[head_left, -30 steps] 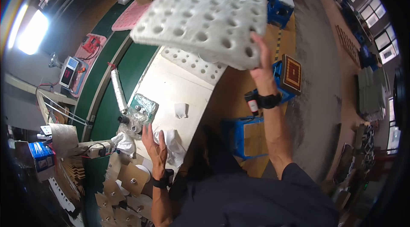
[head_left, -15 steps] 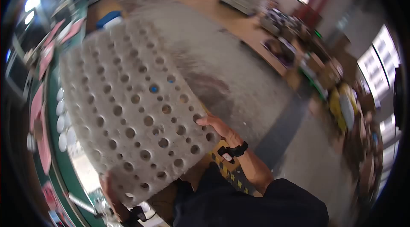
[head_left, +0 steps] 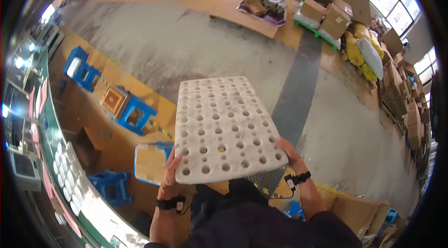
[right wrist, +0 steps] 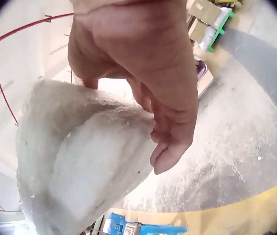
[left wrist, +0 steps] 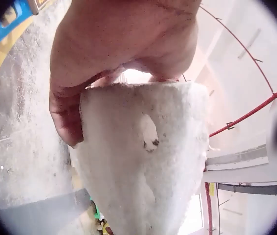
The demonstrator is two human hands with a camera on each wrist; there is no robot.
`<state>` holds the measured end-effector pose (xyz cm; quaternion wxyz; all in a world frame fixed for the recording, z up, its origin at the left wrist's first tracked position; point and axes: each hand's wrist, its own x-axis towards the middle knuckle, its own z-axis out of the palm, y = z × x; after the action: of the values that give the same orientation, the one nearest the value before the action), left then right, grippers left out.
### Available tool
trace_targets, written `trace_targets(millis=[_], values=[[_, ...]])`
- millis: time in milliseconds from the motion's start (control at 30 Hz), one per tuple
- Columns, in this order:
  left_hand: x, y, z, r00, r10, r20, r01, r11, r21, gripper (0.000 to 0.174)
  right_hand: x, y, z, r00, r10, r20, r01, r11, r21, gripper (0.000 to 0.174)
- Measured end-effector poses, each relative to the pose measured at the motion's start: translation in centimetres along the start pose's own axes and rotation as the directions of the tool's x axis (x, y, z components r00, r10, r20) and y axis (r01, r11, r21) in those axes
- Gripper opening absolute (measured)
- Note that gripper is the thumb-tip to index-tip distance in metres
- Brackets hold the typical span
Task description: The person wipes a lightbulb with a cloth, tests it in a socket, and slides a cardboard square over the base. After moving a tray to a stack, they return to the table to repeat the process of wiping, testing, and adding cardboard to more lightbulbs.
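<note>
A thick white foam sheet [head_left: 219, 123] with rows of round holes, large and small, is held out in front of the body in the head view. My left hand [head_left: 171, 172] grips its near left edge, and my right hand [head_left: 292, 155] grips the right edge near the corner. The left wrist view shows the left hand [left wrist: 123, 54] straddling the foam's thick side, thumb or finger over one face. In the right wrist view, fingers of the right hand [right wrist: 138, 63] bend over the foam [right wrist: 84, 156]; their far ends are partly hidden.
Blue stools [head_left: 112, 186] stand along the left, one under a brown board [head_left: 115, 100]. A green-edged bench with several white discs [head_left: 65, 178] runs down the far left. An open cardboard box [head_left: 357, 213] sits at lower right. Pallets of boxes and yellow sacks [head_left: 355, 47] line the back right.
The view has turned right, from the bench to the open floor. The foam sheet has come down in front of the body. The left hand, first free over the bench, now grips it too.
</note>
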<state>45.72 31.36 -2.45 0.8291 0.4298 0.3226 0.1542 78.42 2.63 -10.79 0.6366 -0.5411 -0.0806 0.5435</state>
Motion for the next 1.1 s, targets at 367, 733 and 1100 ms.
trace_targets(millis=[367, 733, 1100], values=[[19.4, 1.7, 2.7, 0.996, -0.047, -0.075, 0.068, 0.953, 0.294, 0.052, 9.2, -4.2, -2.4, 0.973, -0.131, -0.189, 0.140, 0.990, 0.034, 0.073], [45.1, 9.0, 0.3, 0.934, -0.184, -0.306, 0.258, 0.940, 0.225, 0.047, 33.7, -18.0, -7.1, 0.977, 0.195, -0.082, -0.168, 0.952, 0.258, 0.045], [75.2, 27.1, 3.8, 0.986, 0.116, -0.123, -0.074, 0.951, 0.300, 0.048, 59.5, -39.5, -6.6, 0.982, 0.018, -0.188, 0.034, 0.962, 0.272, 0.044]])
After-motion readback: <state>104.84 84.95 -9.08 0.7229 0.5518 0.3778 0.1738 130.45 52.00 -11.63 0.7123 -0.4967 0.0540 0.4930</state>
